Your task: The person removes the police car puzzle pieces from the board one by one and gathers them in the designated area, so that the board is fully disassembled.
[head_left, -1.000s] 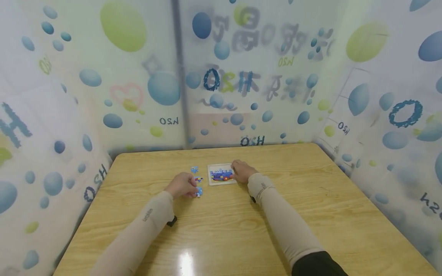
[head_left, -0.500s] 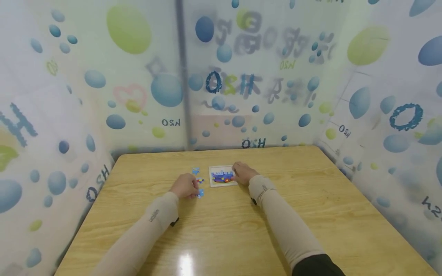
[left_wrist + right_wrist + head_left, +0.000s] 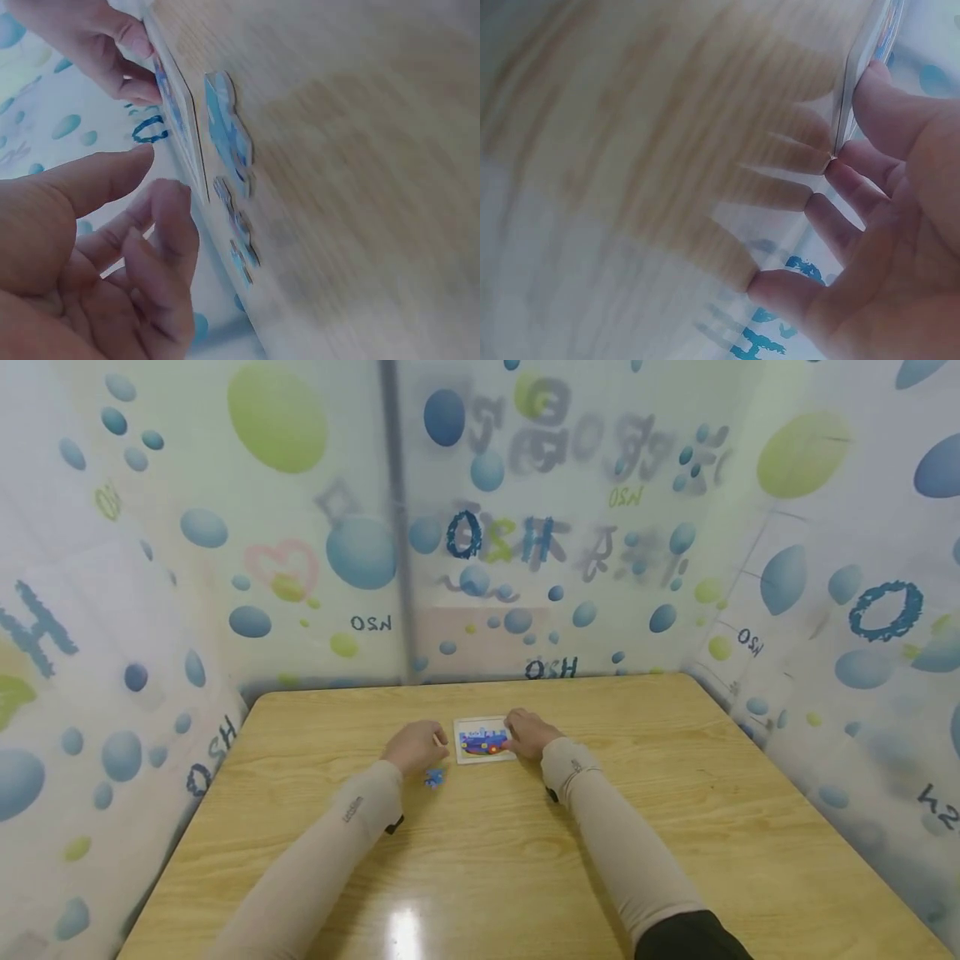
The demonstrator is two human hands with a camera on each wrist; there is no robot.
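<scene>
A small framed jigsaw puzzle with a blue ship picture lies flat near the far middle of the table. My right hand holds its right edge; in the right wrist view the thumb lies on the frame and other fingertips touch the tabletop. Left of the frame, my left hand hovers with thumb and fingers apart, nothing between them. Just below it lies a blue puzzle piece. The left wrist view shows a large light-blue piece, a middle piece and a small piece in a row; the head view hides two behind the hand.
The wooden table reaches back to a patterned curtain with blue and green dots, which also hangs along both sides.
My left hand has moved away from the nearest puzzle piece, up and to the right, now covering the farther two pieces. My right hand stays at the frame.
</scene>
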